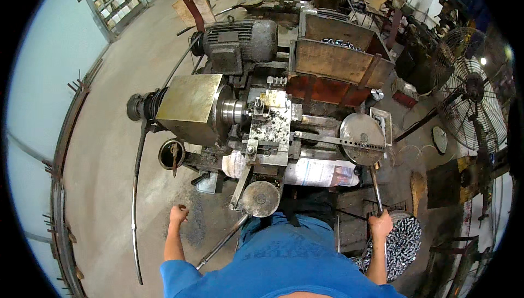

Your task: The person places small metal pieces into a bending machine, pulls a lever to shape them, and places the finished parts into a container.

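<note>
My right hand [380, 225] is wrapped round a long metal lever [375, 186] that slopes down from a round metal disc [360, 129] on the right of a lathe. Out to the left, my left hand [179, 213] hangs over the floor with its fingers curled together; whatever they hold, if anything, is too small to make out. Between the two stands the lathe's tool slide [270, 126], strewn with metal chips, facing the shiny spindle nose [233, 111]. A second disc [261, 198] with a rod [224, 242] sits close to my body.
A basin heaped with small metal parts [404, 240] stands beside my right forearm. To the left are a round pot [164, 156] and a long thin bar [134, 205]. Behind the lathe are a motor [240, 39] and a rusty bin [333, 60]; a caged fan [472, 88] stands right.
</note>
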Demonstrator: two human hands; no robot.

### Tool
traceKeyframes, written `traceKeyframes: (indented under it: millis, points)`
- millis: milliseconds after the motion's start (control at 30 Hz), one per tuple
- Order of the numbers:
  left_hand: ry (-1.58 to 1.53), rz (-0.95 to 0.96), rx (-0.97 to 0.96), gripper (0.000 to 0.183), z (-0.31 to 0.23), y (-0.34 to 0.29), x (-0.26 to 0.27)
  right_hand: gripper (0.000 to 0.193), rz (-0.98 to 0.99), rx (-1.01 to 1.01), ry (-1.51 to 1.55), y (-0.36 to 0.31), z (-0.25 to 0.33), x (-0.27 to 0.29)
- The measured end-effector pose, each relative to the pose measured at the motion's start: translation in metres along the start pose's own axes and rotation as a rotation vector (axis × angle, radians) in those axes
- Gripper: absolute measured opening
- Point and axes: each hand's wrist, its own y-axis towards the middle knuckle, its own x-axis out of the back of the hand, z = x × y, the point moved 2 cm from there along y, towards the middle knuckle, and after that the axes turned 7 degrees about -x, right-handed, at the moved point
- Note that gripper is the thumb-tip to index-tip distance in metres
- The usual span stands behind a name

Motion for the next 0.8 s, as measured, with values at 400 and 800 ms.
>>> traceKeyframes:
  millis: [400, 800]
  points:
    - [0.251, -0.128, -0.218, 0.044, -0.099, 0.034, 0.006, 0.036, 0.085, -0.073, -0.094, 0.016, 0.008, 0.011]
    - [0.525, -0.56, -0.303, 0.039, -0.111, 0.07, -0.102, 0.038, -0.2, -0.024, -0.259, 0.227, 0.001, -0.021]
